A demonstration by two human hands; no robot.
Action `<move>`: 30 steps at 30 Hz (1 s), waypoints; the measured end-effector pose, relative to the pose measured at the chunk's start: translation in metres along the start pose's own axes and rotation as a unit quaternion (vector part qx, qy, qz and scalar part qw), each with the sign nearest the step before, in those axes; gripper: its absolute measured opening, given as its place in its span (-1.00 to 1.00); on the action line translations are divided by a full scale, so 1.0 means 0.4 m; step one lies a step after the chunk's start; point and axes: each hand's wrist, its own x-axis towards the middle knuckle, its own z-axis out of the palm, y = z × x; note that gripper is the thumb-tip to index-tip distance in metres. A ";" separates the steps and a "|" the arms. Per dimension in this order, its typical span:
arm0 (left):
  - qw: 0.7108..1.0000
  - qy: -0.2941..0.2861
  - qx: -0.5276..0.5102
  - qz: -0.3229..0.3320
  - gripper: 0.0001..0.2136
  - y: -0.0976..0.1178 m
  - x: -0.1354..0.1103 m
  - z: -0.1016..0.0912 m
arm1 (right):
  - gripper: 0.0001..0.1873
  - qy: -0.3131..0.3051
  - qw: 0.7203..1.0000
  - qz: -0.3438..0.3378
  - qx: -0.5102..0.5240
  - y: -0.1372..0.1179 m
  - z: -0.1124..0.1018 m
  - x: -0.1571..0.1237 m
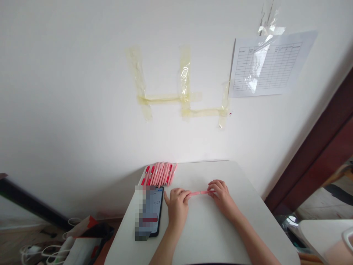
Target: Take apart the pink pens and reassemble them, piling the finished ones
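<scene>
A slim pink pen lies level between my two hands, just above or on the white table; which of the two I cannot tell. The fingers of my left hand pinch its left end, with the thumb out to the side near a phone. At the other end, my right hand closes its fingertips on the pen. Part of each end is hidden by the fingers. Behind my left hand, a row of several pink and red pens rests side by side near the wall.
A phone, partly blurred out, lies at the table's left side. The wall rises right behind the table, with yellowed tape and a taped printed sheet. Cables and boxes sit low on the left; another white surface stands at right.
</scene>
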 end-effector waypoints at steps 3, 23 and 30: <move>1.000 -0.001 0.008 0.000 -0.82 -0.001 -0.001 0.000 | -0.87 0.011 1.000 0.006 0.004 -0.007 -0.003 0.002; 0.999 -0.003 0.031 -0.031 -0.75 -0.002 -0.002 -0.002 | -0.86 0.086 0.996 0.024 -0.027 0.009 0.002 0.004; 0.998 0.002 0.057 -0.030 -0.73 -0.001 0.000 -0.001 | -0.85 0.088 0.995 0.017 -0.043 0.000 -0.003 0.005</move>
